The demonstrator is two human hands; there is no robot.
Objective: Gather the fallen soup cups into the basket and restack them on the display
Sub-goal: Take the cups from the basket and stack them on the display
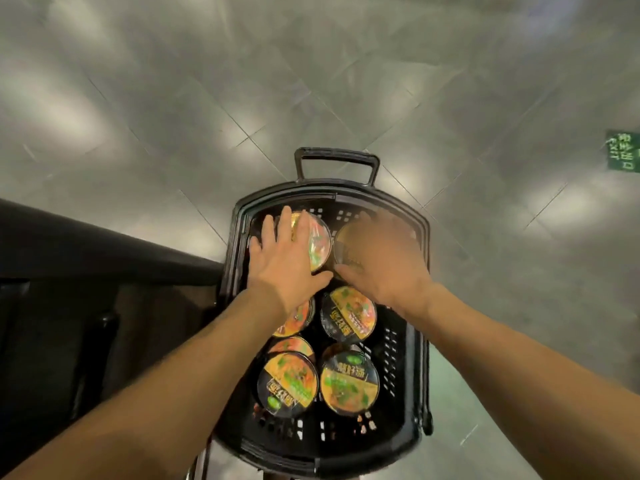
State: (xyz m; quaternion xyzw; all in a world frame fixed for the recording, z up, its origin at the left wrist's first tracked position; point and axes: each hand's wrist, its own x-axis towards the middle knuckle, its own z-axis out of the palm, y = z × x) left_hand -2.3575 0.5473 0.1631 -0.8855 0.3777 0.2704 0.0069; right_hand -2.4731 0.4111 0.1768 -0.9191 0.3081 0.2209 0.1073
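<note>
Soup cups (pixel 349 381) sit lids-up in the basket (pixel 412 375) at lower centre, the two nearest rows clear of both arms. Farther up, the left hand (pixel 287 258) lies flat with fingers spread on the far-left cup (pixel 318 244). The right hand (pixel 384 261) blurs over the far-right cup (pixel 346 240) — grip impossible to tell. Gathering looks done — restacking next needs a firm hold round one cup.

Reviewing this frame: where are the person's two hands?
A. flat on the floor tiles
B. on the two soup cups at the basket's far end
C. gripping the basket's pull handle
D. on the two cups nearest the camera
B: the left hand lies with fingers spread on the far-left cup, and the blurred right hand covers the far-right cup, both inside the basket; the handle is untouched.
</note>
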